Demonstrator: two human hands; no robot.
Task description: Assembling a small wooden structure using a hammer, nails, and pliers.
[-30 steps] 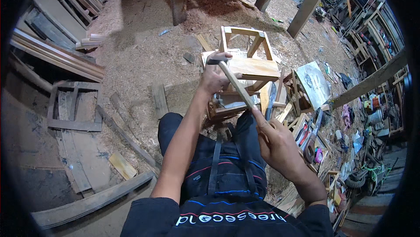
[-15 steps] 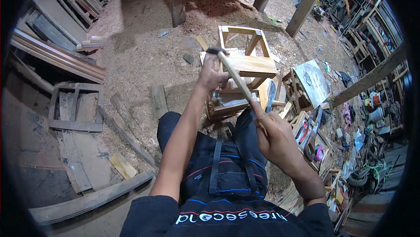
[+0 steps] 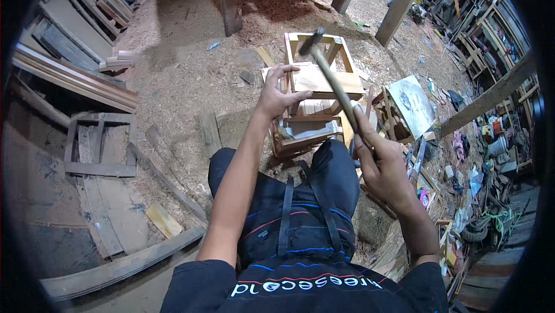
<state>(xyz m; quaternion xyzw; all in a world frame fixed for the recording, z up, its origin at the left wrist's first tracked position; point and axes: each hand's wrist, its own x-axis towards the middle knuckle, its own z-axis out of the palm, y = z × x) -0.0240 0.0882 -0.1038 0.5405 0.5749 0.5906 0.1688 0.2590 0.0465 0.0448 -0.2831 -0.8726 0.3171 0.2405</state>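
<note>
My right hand [image 3: 378, 163] is closed round the lower handle of a hammer [image 3: 334, 82]. The dark hammer head is raised over the far side of a small wooden stool frame [image 3: 342, 60], apart from the wood. A pale board [image 3: 324, 80] lies across the frame, in front of its upright end. My left hand [image 3: 276, 94] spans the board's left end, thumb along the near edge and fingers toward the far edge, gripping it. Beneath the board stands another low wooden frame [image 3: 303, 142] with a pale sheet on it, just beyond my knees.
Wood shavings cover the floor [image 3: 173, 76]. To the right are a crate with a grey sheet [image 3: 411, 108], a handsaw [image 3: 417, 160] and scattered tools. A post [image 3: 402, 9] and a workbench leg [image 3: 231, 12] stand ahead. Planks [image 3: 75, 76] lean at the left.
The hammer head has risen away from the board, and my right hand has shifted right and nearer to me. My left fingers have spread from a closer grip at the board's left end.
</note>
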